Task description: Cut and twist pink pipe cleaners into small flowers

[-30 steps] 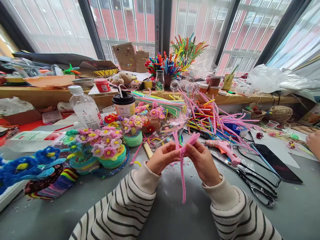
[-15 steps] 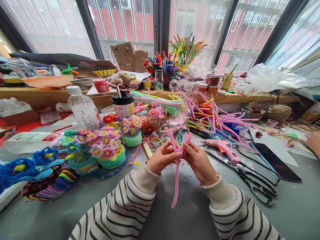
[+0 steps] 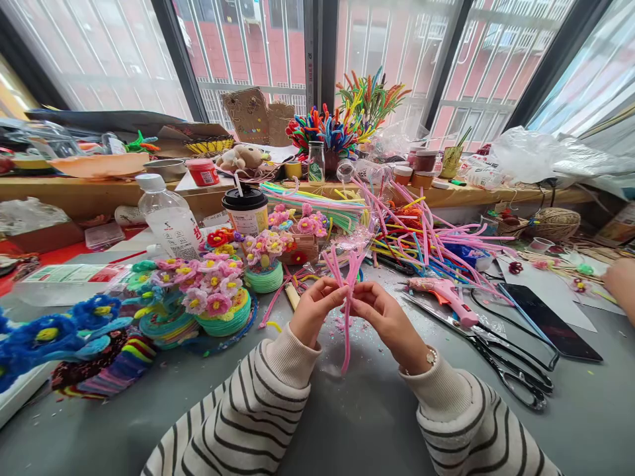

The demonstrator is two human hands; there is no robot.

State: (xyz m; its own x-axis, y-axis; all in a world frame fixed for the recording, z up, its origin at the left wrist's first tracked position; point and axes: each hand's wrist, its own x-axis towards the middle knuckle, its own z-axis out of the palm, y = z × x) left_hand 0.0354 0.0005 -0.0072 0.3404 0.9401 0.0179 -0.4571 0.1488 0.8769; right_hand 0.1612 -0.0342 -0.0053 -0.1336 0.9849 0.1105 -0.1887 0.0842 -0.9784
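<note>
Pink pipe cleaners (image 3: 346, 337) are pinched between my two hands above the middle of the grey table. Several ends fan upward past the fingertips, and a longer stretch hangs below. My left hand (image 3: 320, 309) grips the bundle from the left, thumb and fingers closed at its middle. From the right, my right hand (image 3: 389, 317) has its thumb and forefinger closed on the same spot. The exact crossing of the strands is hidden by the fingers. Behind the hands lies a loose heap of coloured pipe cleaners (image 3: 421, 231), mostly pink.
At right lie a pink glue gun (image 3: 444, 297), black scissors (image 3: 510, 370) and a phone (image 3: 550, 320). Pipe-cleaner flower pots (image 3: 223, 314), a lidded cup (image 3: 247, 215) and a plastic bottle (image 3: 171, 218) stand left. Another person's hand (image 3: 620, 284) shows at the right edge.
The hanging pink end now reaches less far down, and the upper ends are spread in a fan. My right hand has turned, its fingers closing nearer the left hand's.
</note>
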